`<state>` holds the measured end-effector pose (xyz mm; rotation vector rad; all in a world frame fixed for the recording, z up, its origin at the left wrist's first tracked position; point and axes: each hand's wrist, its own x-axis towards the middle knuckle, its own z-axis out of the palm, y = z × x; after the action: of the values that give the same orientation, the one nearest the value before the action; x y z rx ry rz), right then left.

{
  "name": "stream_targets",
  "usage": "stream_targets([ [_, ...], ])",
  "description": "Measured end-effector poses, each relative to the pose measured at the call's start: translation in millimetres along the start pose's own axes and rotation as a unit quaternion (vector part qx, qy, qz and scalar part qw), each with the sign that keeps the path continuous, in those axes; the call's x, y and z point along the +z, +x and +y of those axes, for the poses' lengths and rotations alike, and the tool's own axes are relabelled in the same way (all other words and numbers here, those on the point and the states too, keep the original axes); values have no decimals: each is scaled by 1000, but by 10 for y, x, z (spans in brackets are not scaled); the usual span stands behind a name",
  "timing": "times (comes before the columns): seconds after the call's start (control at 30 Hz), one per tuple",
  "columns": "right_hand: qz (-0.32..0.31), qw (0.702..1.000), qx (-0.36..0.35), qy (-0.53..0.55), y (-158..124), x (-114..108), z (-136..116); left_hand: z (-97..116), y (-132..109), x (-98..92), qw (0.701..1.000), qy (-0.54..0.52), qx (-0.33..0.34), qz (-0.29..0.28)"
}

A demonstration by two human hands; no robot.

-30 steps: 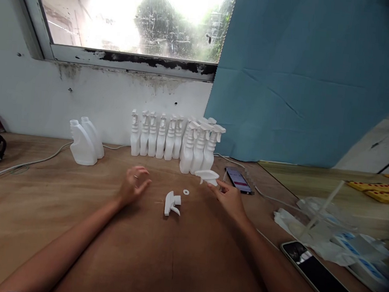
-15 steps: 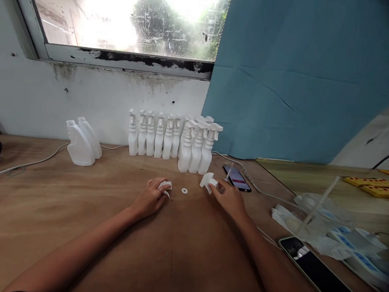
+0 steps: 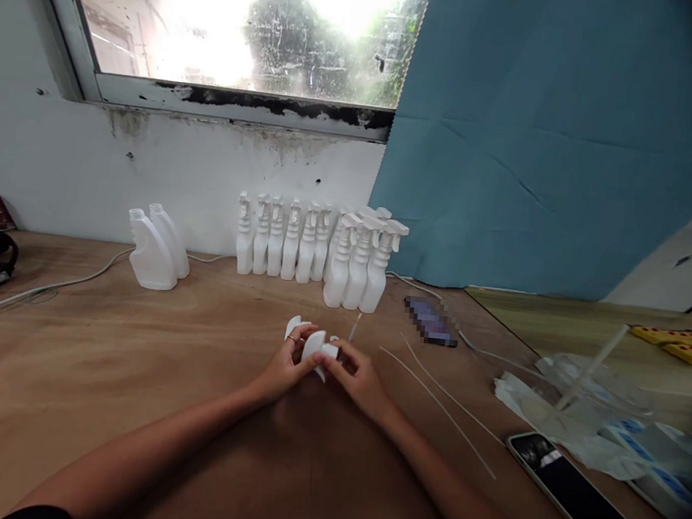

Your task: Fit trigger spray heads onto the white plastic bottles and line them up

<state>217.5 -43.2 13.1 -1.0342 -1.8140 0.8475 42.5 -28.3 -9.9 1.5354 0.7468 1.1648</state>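
Your hands, set apart half a second ago, now meet at the centre of the frame. The white spray head [image 3: 314,345], then at centre right in your right hand [image 3: 364,385], is now between both: your left hand [image 3: 279,371] grips its body, while your right fingertips pinch its collar. A second spray head [image 3: 293,325] shows just beyond your left fingers; whether they hold it cannot be told. Two pale strands [image 3: 438,409], earlier mostly covered by your right forearm, lie exposed right of centre. The spray bottles [image 3: 338,275] stand upright as before, above centre.
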Motion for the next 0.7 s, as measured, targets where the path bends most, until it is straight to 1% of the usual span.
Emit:
stream_targets([
  [0.07, -43, 999, -12, 21, -25, 128, 11, -45, 28, -46, 997, -53, -51, 4],
  [0.13, -57, 997, -11, 53, -40, 186, 35, -56, 47, -86, 988, -114, -98, 19],
  [0.17, -42, 997, -6, 65, -44, 190, 46, -49, 55, -102, 982, -147, -118, 30],
  [0.27, 41, 998, 2, 47, -56, 123, 54, 2, 76, -141, 965, -209, -154, 46],
  [0.3, 54, 998, 0, 44, -60, 86, 47, 19, 83, -153, 961, -219, -160, 50],
  [0.33, 53, 997, 0, 54, -62, 48, 39, 31, 89, -164, 959, -225, -164, 55],
  [0.4, 33, 994, 12, 108, -60, -14, 20, 38, 98, -181, 955, -232, -169, 71],
  [0.47, 40, 985, 29, 164, -53, -45, 6, 23, 103, -186, 956, -230, -160, 87],
  [0.57, 61, 977, 26, 203, -48, -43, -19, -9, 102, -178, 960, -217, -139, 107],
  [0.7, 46, 978, -2, 204, -69, -11, -80, -22, 98, -159, 964, -198, -132, 117],
])
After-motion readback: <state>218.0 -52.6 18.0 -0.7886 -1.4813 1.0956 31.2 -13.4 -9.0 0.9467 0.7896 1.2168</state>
